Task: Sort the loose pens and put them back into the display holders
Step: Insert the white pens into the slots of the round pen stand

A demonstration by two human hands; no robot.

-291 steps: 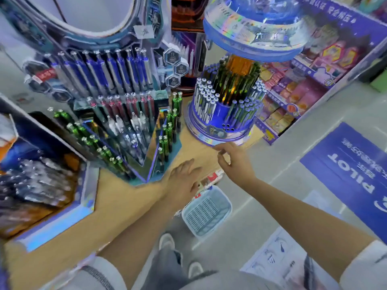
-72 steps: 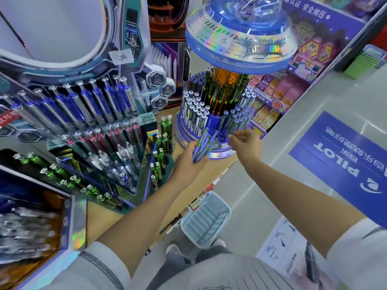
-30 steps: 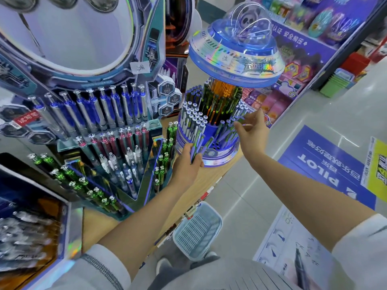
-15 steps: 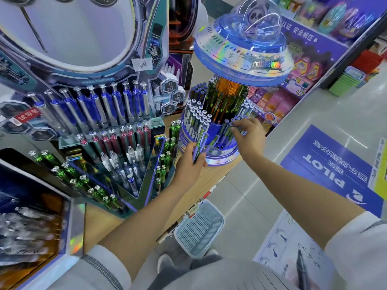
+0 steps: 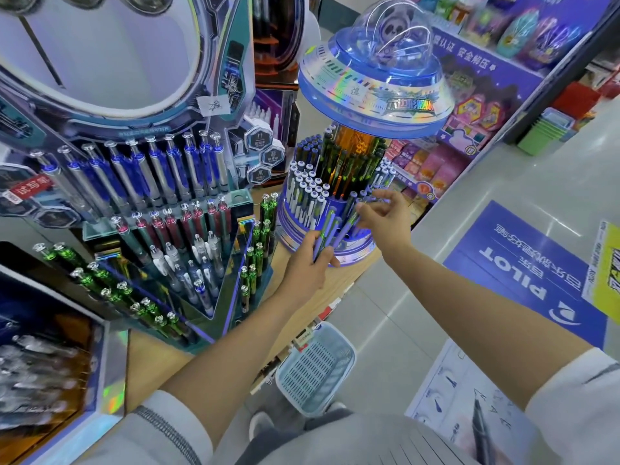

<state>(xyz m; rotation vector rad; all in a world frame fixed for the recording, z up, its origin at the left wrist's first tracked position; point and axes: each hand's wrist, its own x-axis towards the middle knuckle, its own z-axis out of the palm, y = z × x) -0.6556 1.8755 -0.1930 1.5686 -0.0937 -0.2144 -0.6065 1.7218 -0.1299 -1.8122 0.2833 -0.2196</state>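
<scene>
Since the head view is the only one, everything rests on it: the left hand (image 5: pixel 303 263) sits at centre frame, fingers curled round a bundle of pens (image 5: pixel 326 234), purple barrels with green accents, fanned up and to the right against the base of the round display holder (image 5: pixel 302 216). Just right of it the right hand (image 5: pixel 385 219) has thumb and forefinger closed, as far as I can tell, on the top of a single pen (image 5: pixel 352 221) at the holder's front slots, its other fingers spread; the two hands are near each other but apart. The holder stands on the wooden worktop (image 5: pixel 335 283), its tiers already thick with upright pens. These pens look light, stiff and smooth-barrelled, so a loose bundle is likely to slide or splay. Each is best pinched near its upper end, leaving the tip free to find a slot, while the bundle wants a firm wrap low on the barrels. Nearly ten seconds earlier the left hand lay flat and empty on the worktop and the right hand touched the holder's base rim. The view has also lifted, so the clear dome (image 5: pixel 389 31) at upper centre now shows whole.
</scene>
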